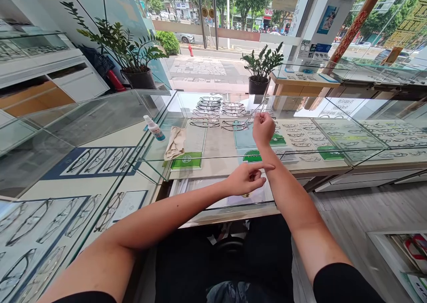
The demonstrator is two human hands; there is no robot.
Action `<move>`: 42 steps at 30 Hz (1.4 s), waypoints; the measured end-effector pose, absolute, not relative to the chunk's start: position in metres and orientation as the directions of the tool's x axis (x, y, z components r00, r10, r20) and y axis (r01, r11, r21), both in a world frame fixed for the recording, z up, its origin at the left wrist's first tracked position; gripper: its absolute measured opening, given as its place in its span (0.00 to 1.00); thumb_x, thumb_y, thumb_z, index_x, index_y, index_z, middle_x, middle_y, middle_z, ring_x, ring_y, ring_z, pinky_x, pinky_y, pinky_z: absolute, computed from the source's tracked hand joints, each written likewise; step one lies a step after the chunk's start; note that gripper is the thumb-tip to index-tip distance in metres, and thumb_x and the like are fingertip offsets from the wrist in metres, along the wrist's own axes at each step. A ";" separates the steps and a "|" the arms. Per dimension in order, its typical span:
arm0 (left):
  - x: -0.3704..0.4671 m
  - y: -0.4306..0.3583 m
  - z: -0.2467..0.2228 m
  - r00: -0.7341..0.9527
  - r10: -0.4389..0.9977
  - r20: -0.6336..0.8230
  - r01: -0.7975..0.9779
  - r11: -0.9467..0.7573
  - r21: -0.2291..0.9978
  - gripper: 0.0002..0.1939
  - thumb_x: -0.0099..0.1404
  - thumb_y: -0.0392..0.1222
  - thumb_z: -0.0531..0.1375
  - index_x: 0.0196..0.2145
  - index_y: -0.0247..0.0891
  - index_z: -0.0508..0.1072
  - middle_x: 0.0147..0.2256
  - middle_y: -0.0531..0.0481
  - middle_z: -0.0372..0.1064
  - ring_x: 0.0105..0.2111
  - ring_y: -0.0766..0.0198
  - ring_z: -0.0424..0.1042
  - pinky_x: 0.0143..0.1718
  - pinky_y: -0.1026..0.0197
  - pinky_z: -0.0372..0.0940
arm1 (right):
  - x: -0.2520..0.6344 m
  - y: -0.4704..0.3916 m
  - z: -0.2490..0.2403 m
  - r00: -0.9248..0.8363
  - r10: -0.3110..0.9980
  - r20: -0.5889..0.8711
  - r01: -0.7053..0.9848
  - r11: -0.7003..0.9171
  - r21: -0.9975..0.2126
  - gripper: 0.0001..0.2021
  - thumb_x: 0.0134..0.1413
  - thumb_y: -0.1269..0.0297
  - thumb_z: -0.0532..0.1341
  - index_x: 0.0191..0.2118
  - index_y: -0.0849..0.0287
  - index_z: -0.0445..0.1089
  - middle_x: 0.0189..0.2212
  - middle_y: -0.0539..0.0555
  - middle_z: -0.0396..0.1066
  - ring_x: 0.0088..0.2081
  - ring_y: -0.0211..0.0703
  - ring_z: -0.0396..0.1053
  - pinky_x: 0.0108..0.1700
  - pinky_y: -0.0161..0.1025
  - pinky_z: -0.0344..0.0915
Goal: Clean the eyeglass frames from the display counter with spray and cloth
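My right hand is closed over the glass counter, its fingers pinched on a pair of eyeglasses whose thin frame is mostly hidden by the fist. My left hand holds nothing. Its index finger is stretched out and touches my right forearm near the wrist, while the other fingers curl loosely. Left of my right hand, several eyeglasses lie in columns, one column of dark frames and another beside it. A folded beige cloth and a white spray bottle are on the glass farther left.
The glass counter shows green cards and more eyeglasses under its top. Display cases run along the left. Potted plants stand beyond the counter by the window. An open shelf is at lower right.
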State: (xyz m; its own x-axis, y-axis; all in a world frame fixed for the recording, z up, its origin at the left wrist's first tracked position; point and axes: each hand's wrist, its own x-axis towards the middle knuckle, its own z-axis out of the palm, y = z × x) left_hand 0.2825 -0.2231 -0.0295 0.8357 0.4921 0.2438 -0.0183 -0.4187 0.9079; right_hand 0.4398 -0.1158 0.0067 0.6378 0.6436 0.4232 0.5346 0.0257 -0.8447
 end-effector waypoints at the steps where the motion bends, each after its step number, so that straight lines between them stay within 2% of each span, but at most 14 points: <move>1: 0.282 -0.223 -0.029 0.829 0.502 0.247 -0.022 -0.412 0.911 0.26 0.69 0.42 0.63 0.62 0.34 0.79 0.20 0.62 0.56 0.24 0.69 0.53 0.31 0.64 0.55 | 0.440 -0.116 0.006 0.639 0.635 0.435 0.540 0.033 -0.841 0.14 0.74 0.58 0.59 0.32 0.51 0.64 0.24 0.48 0.67 0.28 0.46 0.64 0.35 0.42 0.54; 3: 0.282 -0.224 -0.027 0.851 0.473 0.228 -0.027 -0.394 0.919 0.25 0.69 0.41 0.63 0.62 0.33 0.80 0.20 0.62 0.56 0.24 0.69 0.53 0.31 0.64 0.55 | 0.439 -0.115 0.005 0.637 0.622 0.455 0.550 0.047 -0.834 0.14 0.73 0.58 0.59 0.32 0.51 0.65 0.25 0.48 0.68 0.28 0.46 0.64 0.35 0.41 0.54; 9: 0.283 -0.239 -0.021 0.958 0.269 0.104 -0.009 -0.335 0.942 0.18 0.70 0.39 0.65 0.56 0.35 0.82 0.20 0.62 0.57 0.22 0.69 0.53 0.29 0.63 0.56 | 0.434 -0.116 0.005 0.614 0.639 0.463 0.569 0.048 -0.821 0.13 0.74 0.58 0.59 0.33 0.52 0.65 0.25 0.48 0.68 0.28 0.45 0.63 0.35 0.41 0.52; 12: 0.283 -0.238 -0.019 0.970 0.218 0.112 -0.026 -0.362 0.932 0.08 0.70 0.41 0.66 0.44 0.36 0.82 0.19 0.61 0.57 0.21 0.70 0.54 0.28 0.63 0.57 | 0.432 -0.117 0.006 0.605 0.645 0.466 0.570 0.058 -0.820 0.13 0.73 0.58 0.60 0.33 0.52 0.65 0.24 0.47 0.67 0.28 0.44 0.62 0.34 0.41 0.51; 13: 0.282 -0.234 -0.019 0.958 0.248 0.142 -0.038 -0.384 0.922 0.06 0.70 0.43 0.66 0.39 0.37 0.79 0.20 0.60 0.59 0.22 0.70 0.55 0.28 0.63 0.56 | 0.432 -0.117 0.006 0.591 0.652 0.475 0.575 0.072 -0.815 0.13 0.73 0.58 0.60 0.33 0.52 0.65 0.24 0.46 0.66 0.27 0.44 0.61 0.34 0.41 0.51; 15: 0.279 -0.218 -0.016 0.885 0.392 0.252 -0.056 -0.448 0.892 0.12 0.71 0.46 0.66 0.33 0.39 0.72 0.24 0.57 0.64 0.24 0.69 0.58 0.29 0.63 0.57 | 0.431 -0.119 0.005 0.535 0.676 0.506 0.595 0.124 -0.794 0.14 0.73 0.57 0.60 0.32 0.51 0.65 0.22 0.44 0.63 0.26 0.43 0.59 0.34 0.40 0.51; 17: 0.272 -0.196 -0.011 0.712 0.579 0.398 -0.034 -0.537 0.843 0.14 0.71 0.50 0.66 0.35 0.40 0.68 0.27 0.55 0.66 0.27 0.67 0.61 0.32 0.62 0.59 | 0.429 -0.120 0.004 0.457 0.711 0.535 0.602 0.195 -0.774 0.14 0.72 0.56 0.61 0.32 0.51 0.64 0.20 0.42 0.59 0.25 0.41 0.56 0.34 0.40 0.51; 19: 0.259 -0.171 -0.004 0.534 0.687 0.494 0.035 -0.601 0.798 0.15 0.73 0.53 0.66 0.37 0.40 0.69 0.30 0.53 0.68 0.29 0.65 0.64 0.34 0.61 0.61 | 0.426 -0.123 0.004 0.390 0.743 0.544 0.581 0.261 -0.771 0.15 0.72 0.54 0.60 0.32 0.51 0.64 0.20 0.41 0.56 0.25 0.40 0.54 0.34 0.40 0.52; 22: 0.234 -0.139 0.004 0.333 0.737 0.588 0.146 -0.656 0.740 0.17 0.74 0.57 0.65 0.37 0.40 0.72 0.36 0.49 0.73 0.35 0.62 0.68 0.38 0.59 0.64 | 0.417 -0.128 0.004 0.310 0.787 0.534 0.525 0.327 -0.786 0.16 0.71 0.50 0.59 0.32 0.52 0.65 0.20 0.41 0.56 0.25 0.39 0.54 0.33 0.39 0.52; 25: 0.212 -0.119 0.002 0.214 0.776 0.593 0.216 -0.630 0.746 0.17 0.73 0.58 0.65 0.38 0.40 0.73 0.39 0.47 0.73 0.37 0.60 0.69 0.38 0.59 0.64 | 0.407 -0.133 0.002 0.234 0.813 0.533 0.478 0.381 -0.791 0.17 0.70 0.47 0.59 0.32 0.52 0.65 0.21 0.42 0.56 0.25 0.39 0.52 0.32 0.39 0.52; 28: 0.201 -0.108 -0.007 0.190 0.821 0.538 0.210 -0.569 0.795 0.20 0.71 0.60 0.66 0.37 0.40 0.73 0.37 0.47 0.73 0.38 0.60 0.68 0.37 0.60 0.62 | 0.401 -0.136 -0.003 0.184 0.831 0.525 0.450 0.403 -0.797 0.18 0.69 0.47 0.60 0.31 0.52 0.65 0.20 0.42 0.55 0.24 0.38 0.51 0.32 0.39 0.51; 33: 0.198 -0.095 -0.016 0.263 0.847 0.462 0.053 -0.491 0.870 0.25 0.68 0.65 0.68 0.37 0.39 0.72 0.35 0.49 0.68 0.36 0.62 0.65 0.36 0.61 0.60 | 0.393 -0.141 -0.007 0.134 0.850 0.510 0.438 0.411 -0.800 0.17 0.68 0.48 0.61 0.30 0.52 0.64 0.19 0.41 0.54 0.24 0.38 0.50 0.32 0.40 0.50; 37: 0.201 -0.095 -0.017 0.319 0.842 0.435 -0.022 -0.452 0.892 0.26 0.69 0.67 0.68 0.38 0.39 0.70 0.35 0.50 0.68 0.35 0.63 0.66 0.38 0.60 0.61 | 0.390 -0.145 -0.006 0.103 0.860 0.500 0.462 0.404 -0.790 0.17 0.68 0.50 0.61 0.29 0.52 0.63 0.20 0.42 0.54 0.25 0.38 0.51 0.33 0.40 0.53; 42: 0.205 -0.099 -0.019 0.347 0.829 0.439 -0.045 -0.453 0.890 0.28 0.70 0.70 0.67 0.38 0.40 0.70 0.34 0.52 0.63 0.32 0.64 0.59 0.36 0.59 0.59 | 0.389 -0.147 -0.006 0.091 0.849 0.520 0.504 0.411 -0.760 0.16 0.69 0.51 0.61 0.30 0.51 0.63 0.20 0.42 0.55 0.25 0.39 0.52 0.33 0.40 0.53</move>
